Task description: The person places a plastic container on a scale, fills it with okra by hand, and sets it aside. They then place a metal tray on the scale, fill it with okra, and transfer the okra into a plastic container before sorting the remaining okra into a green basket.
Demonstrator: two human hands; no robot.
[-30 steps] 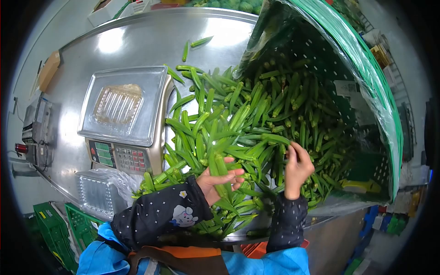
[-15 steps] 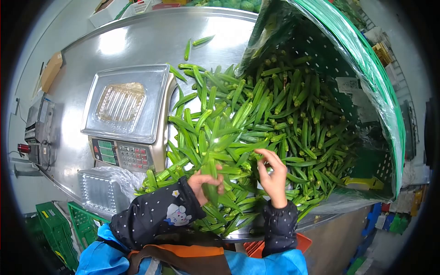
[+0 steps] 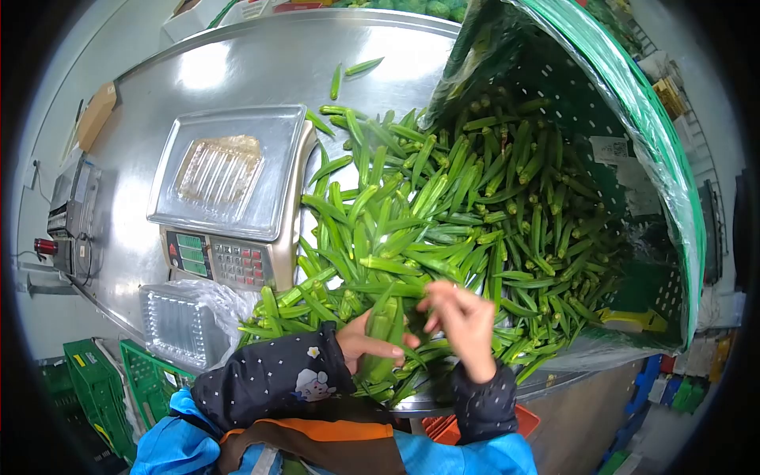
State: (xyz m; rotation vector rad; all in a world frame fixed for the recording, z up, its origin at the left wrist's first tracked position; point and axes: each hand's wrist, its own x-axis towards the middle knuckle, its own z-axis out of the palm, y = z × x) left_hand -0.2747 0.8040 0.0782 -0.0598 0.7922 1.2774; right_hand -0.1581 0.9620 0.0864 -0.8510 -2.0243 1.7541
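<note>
- Shiny metal of the bench (image 3: 134,142) runs bare between the scale (image 3: 226,174) and the curved far edge, with open room also to the scale's left.
- Near the person's body the bench edge is crowded: pods and both sleeves come right up to it.
- On the right, a green crate (image 3: 649,273) lined with clear plastic (image 3: 661,150) opens toward the bench and closes off that side.
- Okra (image 3: 443,190) lies in a heap from inside the crate across to the scale's side, pods pointing every which way, slim, ridged, bright green, with paler stem ends; those inside the crate look darker.
- Two loose pods (image 3: 364,66) lie apart, toward the far edge.
- Clear plastic boxes (image 3: 180,326) sit beside the scale's near side.
- Left hand (image 3: 370,345) is curled around a small upright bunch of okra.
- Right hand (image 3: 459,321) is beside it, fingers bent and blurred; I can't tell whether it pinches a pod.
</note>
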